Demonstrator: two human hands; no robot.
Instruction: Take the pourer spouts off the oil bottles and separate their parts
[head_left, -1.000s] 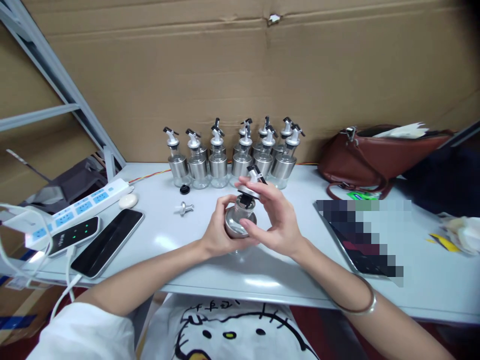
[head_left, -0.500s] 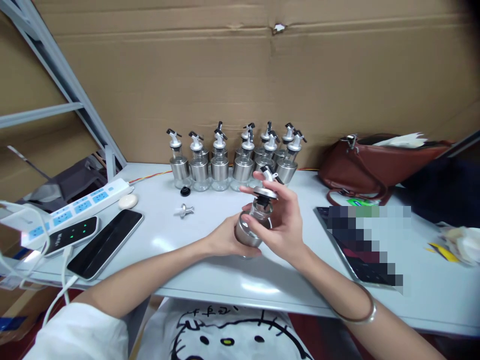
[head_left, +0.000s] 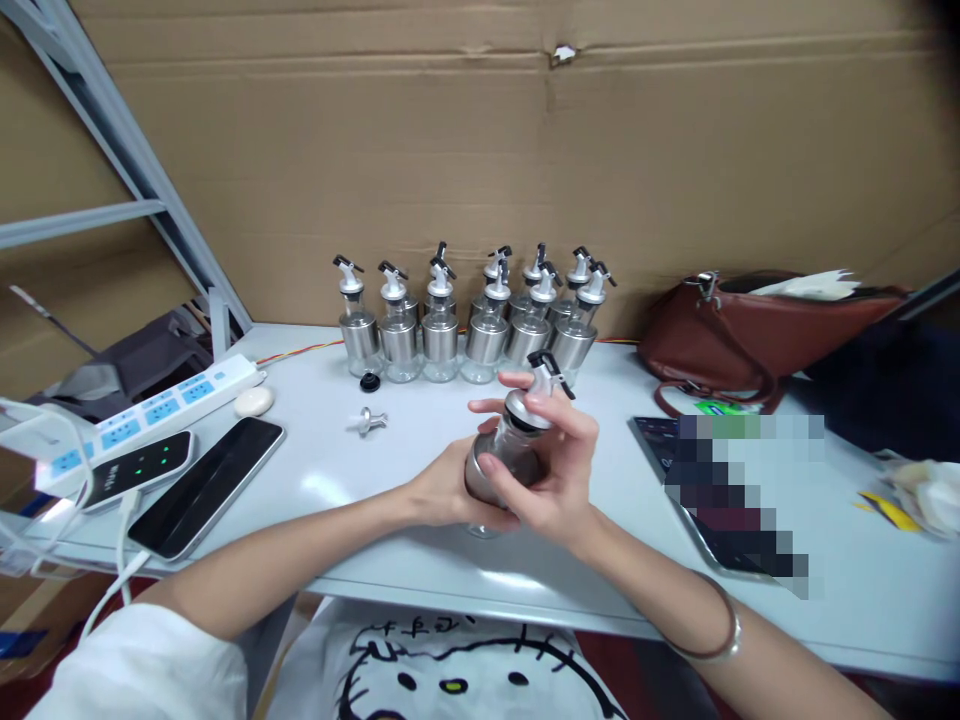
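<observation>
Your pour spout [head_left: 537, 384] has sunk onto the bottle [head_left: 515, 446], left hand [head_left: 450, 486] wrapped round the bottle, right hand [head_left: 561, 487] half-curled holding the spout, a seating step likely wanting downward pressure.

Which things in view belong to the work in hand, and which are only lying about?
Seem part of the work:
held bottle, in the left hand
pourer top at its neck, touched by the right hand
similar bottles behind
loose silvery piece
black piece

Seem only lying about:
black phone
power strip
brown handbag
white round object
</observation>
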